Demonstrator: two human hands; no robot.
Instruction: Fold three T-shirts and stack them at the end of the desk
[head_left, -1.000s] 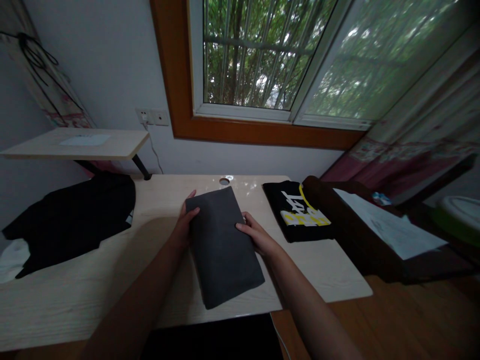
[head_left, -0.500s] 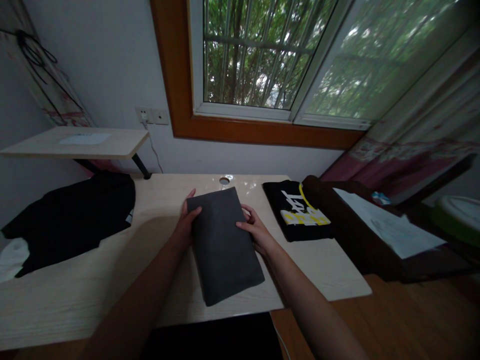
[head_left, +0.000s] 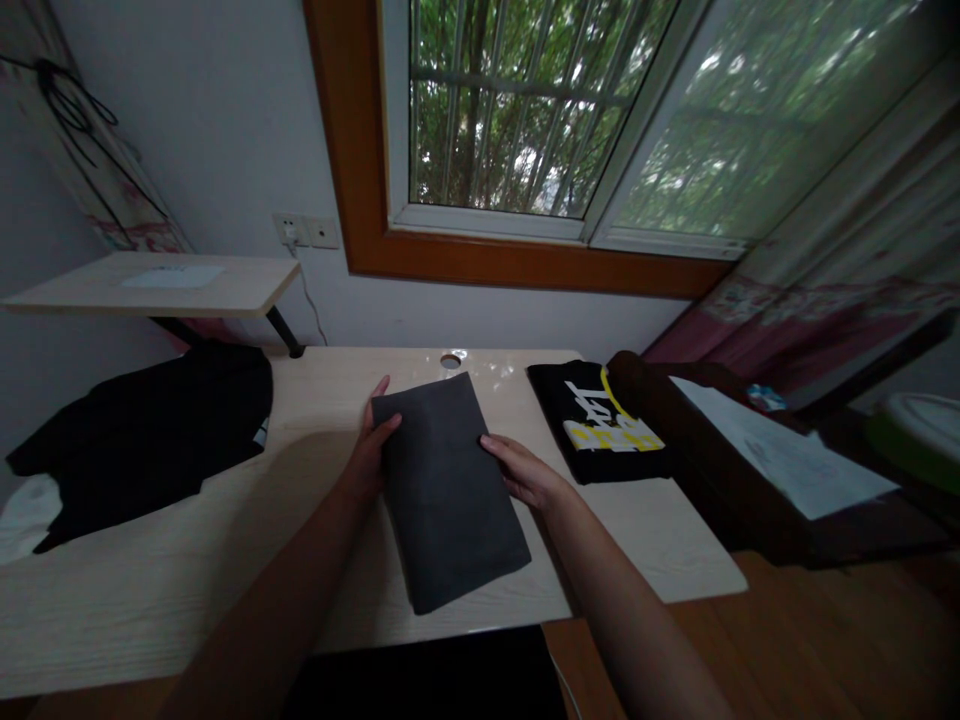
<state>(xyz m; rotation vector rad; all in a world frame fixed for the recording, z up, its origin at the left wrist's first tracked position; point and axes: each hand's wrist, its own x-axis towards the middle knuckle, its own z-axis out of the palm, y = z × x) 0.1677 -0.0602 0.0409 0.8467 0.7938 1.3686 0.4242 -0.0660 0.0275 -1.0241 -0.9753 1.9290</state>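
A dark grey rectangle that looks like a neatly folded garment (head_left: 454, 500) is tilted over the table in front of me. My left hand (head_left: 369, 445) grips its upper left edge, thumb on top and fingers mostly hidden behind. On the right edge, my right hand (head_left: 529, 470) pinches it with the thumb on the face; its other fingers are curled at and partly under the edge. A folded black T-shirt (head_left: 592, 425) with white and yellow print lies on the table to the right of my right hand.
A spread black garment (head_left: 150, 430) lies on the pale table (head_left: 300, 400) at the left, beside a white roll (head_left: 30, 515). Above it stands a raised shelf (head_left: 247, 280) with a paper. Right of the table, a sheet (head_left: 780, 450) lies on a dark brown surface.
The fingers of my right hand have shifted from behind the grey garment's edge to its side, the hand moving slightly right. My left hand and the garment stay nearly in place.
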